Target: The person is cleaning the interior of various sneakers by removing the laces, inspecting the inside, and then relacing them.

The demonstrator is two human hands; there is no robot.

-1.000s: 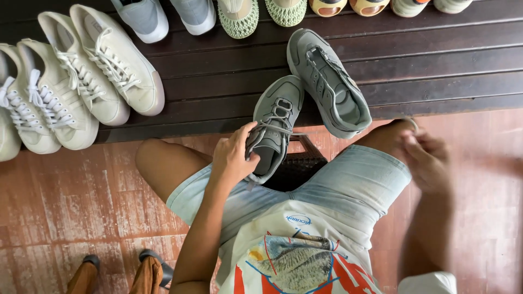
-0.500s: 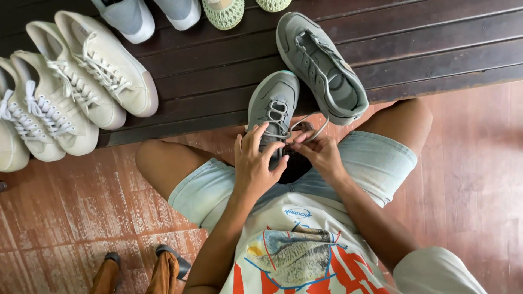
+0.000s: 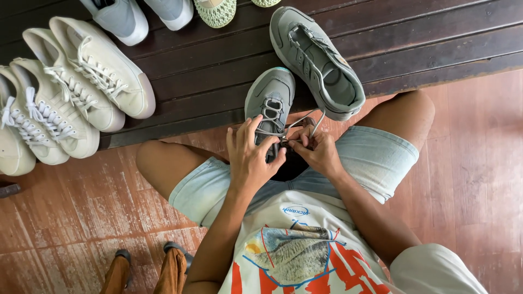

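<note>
Head view: both hands [image 3: 283, 149] on grey sneaker [image 3: 271, 100]; right seemingly pinching lace [image 3: 305, 125]

Soft, even daylight fills the scene, bright without glare, with only faint shadows under the cream sneakers [image 3: 103, 76] on the dark wooden bench [image 3: 425, 38]. Focus is sharp throughout, with no blur on either hand.
</note>
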